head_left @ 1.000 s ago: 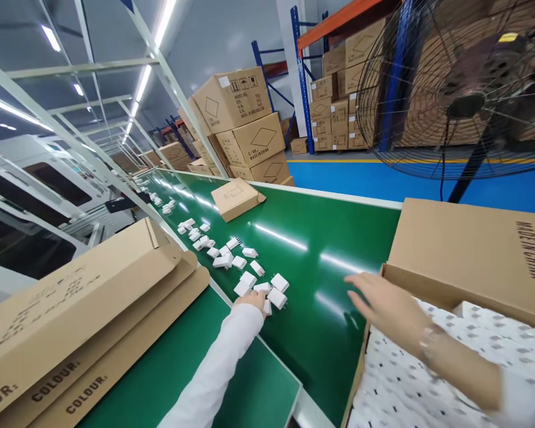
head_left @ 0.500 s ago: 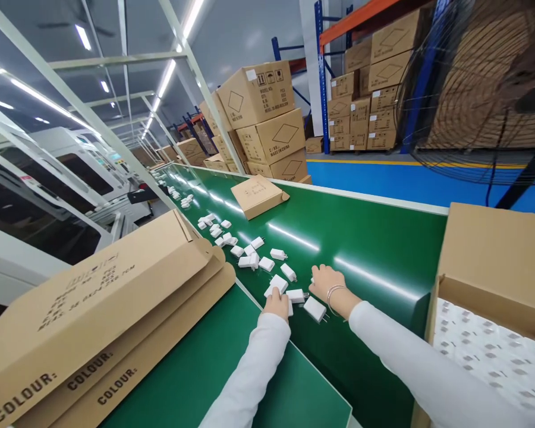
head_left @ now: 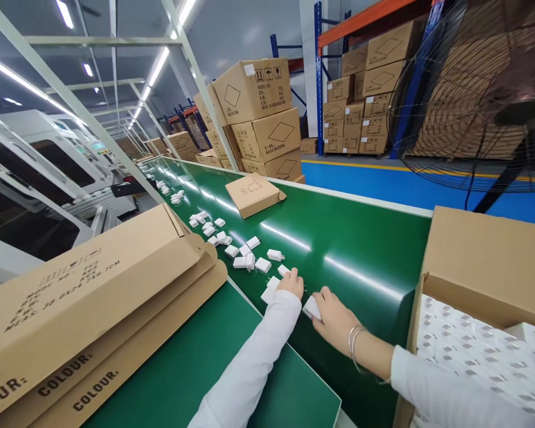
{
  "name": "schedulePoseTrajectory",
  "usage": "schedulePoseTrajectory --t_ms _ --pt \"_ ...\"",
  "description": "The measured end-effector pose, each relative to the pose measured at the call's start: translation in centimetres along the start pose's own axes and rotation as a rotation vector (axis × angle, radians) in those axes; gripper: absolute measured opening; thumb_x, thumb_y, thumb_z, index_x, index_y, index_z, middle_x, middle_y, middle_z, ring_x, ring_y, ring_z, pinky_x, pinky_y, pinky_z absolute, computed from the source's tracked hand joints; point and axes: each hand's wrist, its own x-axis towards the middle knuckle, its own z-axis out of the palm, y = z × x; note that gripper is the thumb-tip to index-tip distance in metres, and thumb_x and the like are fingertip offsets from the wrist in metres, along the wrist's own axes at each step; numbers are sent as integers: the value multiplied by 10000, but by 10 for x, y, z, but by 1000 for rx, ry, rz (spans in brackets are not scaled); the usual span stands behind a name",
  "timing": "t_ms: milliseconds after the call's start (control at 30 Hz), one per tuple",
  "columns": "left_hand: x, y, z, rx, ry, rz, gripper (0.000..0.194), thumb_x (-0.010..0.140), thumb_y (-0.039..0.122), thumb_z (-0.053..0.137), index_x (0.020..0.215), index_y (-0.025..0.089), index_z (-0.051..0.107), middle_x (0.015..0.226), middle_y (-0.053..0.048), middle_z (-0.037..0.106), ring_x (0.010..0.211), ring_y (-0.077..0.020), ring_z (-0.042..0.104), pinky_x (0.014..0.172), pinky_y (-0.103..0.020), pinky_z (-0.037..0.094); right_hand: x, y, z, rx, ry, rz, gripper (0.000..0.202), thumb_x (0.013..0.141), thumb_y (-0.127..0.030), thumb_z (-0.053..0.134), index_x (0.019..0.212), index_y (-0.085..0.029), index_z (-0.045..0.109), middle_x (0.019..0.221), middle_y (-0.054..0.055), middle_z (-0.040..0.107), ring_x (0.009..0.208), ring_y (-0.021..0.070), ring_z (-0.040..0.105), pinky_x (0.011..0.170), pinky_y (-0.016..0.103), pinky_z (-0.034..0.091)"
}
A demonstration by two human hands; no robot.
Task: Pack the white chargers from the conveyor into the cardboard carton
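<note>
My right hand [head_left: 336, 321] is closed on a white plug-in charger [head_left: 312, 308], thumb and fingers along its sides, just above the green conveyor belt [head_left: 352, 249]. My left hand [head_left: 293, 284] is bent over another charger, mostly hidden beneath the fingers; its metal prongs [head_left: 305, 289] poke out on the right. Against the left fingertips lies a loose charger [head_left: 283, 270]. White chargers [head_left: 271, 288] rest beside the left wrist, partly covered by it. Several more chargers [head_left: 245, 261] lie scattered along the belt, farther away and to the left.
An open carton [head_left: 428, 285] at the right holds rows of white chargers [head_left: 468, 345]. Flattened cartons [head_left: 93, 297] are stacked at the left. A small flat carton [head_left: 254, 193] lies on the belt. Beyond are stacked boxes [head_left: 267, 134] and a large fan [head_left: 472, 113].
My right hand has come nearer and lower, now with a charger showing in its grip. The left hand has shifted right and forward onto another charger. The view has turned slightly right.
</note>
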Motion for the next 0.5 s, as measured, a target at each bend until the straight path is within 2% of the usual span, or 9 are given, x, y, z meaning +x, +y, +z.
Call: schedulePoseTrajectory --t_ms 100,200,300,367,433,500 --pt "9 6 -3 -18 -107 29 308 824 28 402 1003 154 619 1102 -137 531 1002 -223 545 779 -319 478 -8 -6 10 -89 -27 37 238 785 -177 594 1008 -97 569 1052 125 549 978 253 533 788 361 467" --pt "14 7 -9 -52 -180 56 289 822 40 423 1006 160 610 1060 -127 576 1043 -243 542 791 -352 480 -9 -5 9 -153 -54 57 253 807 -193 600 1043 -115 555 1058 89 563 1002 231 527 804 382 466" --pt "7 2 -16 -117 -201 70 288 772 134 566 1055 182 583 1085 -98 588 1052 -254 546 814 -373 479 -8 6 -8 -187 -136 51 233 837 -198 580 1062 -143 555 1047 52 584 962 191 557 799 375 485" --pt "-5 0 -17 -183 -182 84 481 712 244 665 1169 234 514 1143 -49 575 1051 -220 551 857 -335 468 -6 18 -24 -212 -202 57 259 836 -216 592 1083 -148 551 1044 48 591 929 184 575 782 375 499" --pt "-18 4 -14 -335 -136 103 578 679 320 694 1211 271 474 1162 -4 570 1034 -177 561 891 -280 450 -2 28 -39 -250 -252 78 280 831 -238 606 1089 -144 553 1056 55 591 934 191 578 793 392 499" --pt "-29 15 -8 -509 -112 114 529 655 327 703 1147 265 520 1116 9 590 1002 -172 576 889 -266 447 2 33 -47 -283 -295 105 256 833 -256 606 1060 -141 569 1056 58 594 950 195 575 811 401 491"
